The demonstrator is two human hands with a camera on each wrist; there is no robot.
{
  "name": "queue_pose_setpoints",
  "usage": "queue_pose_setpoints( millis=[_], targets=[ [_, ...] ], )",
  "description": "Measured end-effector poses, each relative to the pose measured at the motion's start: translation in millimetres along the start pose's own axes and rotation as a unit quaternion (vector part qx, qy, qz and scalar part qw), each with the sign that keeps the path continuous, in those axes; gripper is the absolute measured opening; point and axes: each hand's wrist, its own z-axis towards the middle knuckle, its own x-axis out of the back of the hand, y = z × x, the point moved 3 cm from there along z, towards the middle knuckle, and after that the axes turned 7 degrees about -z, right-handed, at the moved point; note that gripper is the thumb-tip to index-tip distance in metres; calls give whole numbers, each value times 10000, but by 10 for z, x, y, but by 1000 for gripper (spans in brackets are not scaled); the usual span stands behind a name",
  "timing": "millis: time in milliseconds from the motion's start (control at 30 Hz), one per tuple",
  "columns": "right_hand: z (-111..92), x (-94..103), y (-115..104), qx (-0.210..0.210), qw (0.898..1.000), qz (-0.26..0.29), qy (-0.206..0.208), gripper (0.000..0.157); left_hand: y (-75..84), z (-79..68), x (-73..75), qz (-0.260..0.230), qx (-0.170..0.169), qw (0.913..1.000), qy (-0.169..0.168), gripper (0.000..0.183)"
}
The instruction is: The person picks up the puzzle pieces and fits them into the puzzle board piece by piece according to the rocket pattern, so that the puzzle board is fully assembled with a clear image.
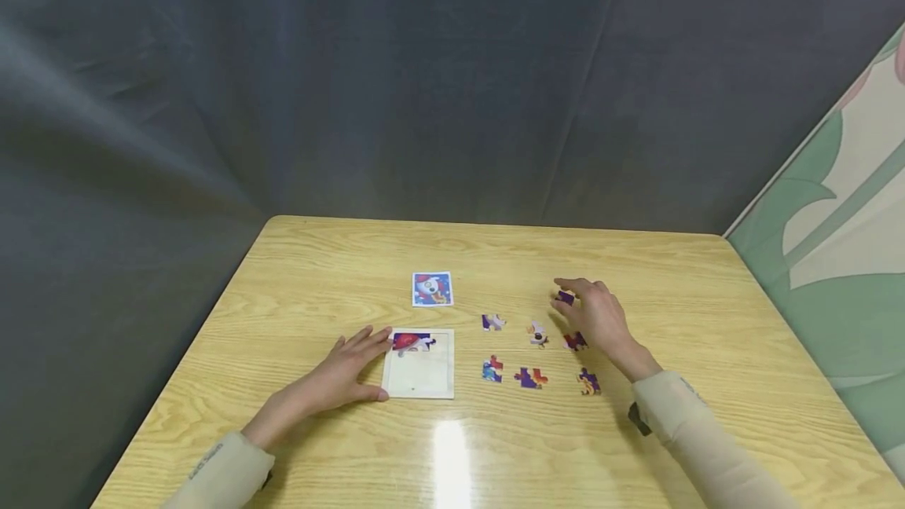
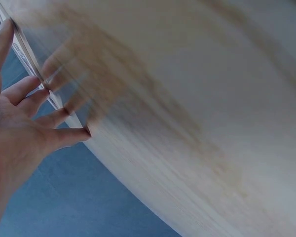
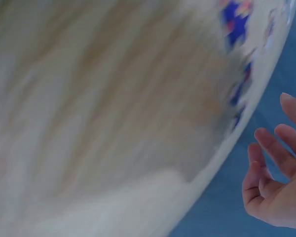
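My left hand (image 1: 344, 371) rests with spread fingers at the left edge of a white square puzzle tray (image 1: 433, 377). In the left wrist view the same hand (image 2: 24, 118) has its fingertips down on the table. Joined red and purple puzzle pieces (image 1: 406, 341) lie in the tray's upper left. My right hand (image 1: 597, 316) hovers over the right side of the table, thumb and forefinger apart around a dark purple puzzle piece (image 1: 565, 297). The right wrist view shows this hand (image 3: 281, 182) with loosely bent fingers and nothing gripped.
Loose puzzle pieces lie between tray and right hand: a white-faced one (image 1: 537, 333), a purple-orange one (image 1: 530, 378), a blue-red one (image 1: 492, 368) and several others. A small picture card (image 1: 432, 289) lies behind the tray. Dark curtain (image 1: 452, 85) hangs beyond the wooden table (image 1: 339, 258).
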Motion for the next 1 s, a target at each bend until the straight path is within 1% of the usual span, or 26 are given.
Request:
queue_pose_setpoints(
  millis=[67,133,333,500,733,1000],
  targets=[
    [-29,-1,100,-251,9996,13,-157,43,2,-3,8,8,8,10000,-6,76],
    [-51,-11,176,-410,9987,19,-289,45,0,-5,12,29,13,10000,-1,76],
    [-47,-84,321,-558,9972,98,-480,51,-2,-5,14,5,-11,10000,15,76],
    [-31,-108,358,-794,9951,8,-581,52,2,-1,5,-27,-18,10000,7,76],
    [-27,-123,330,-845,9952,51,-489,45,7,-3,4,-34,44,10000,-24,78],
    [-16,-116,284,-702,9967,173,-371,39,23,9,26,-71,79,9999,-56,78]
  ],
)
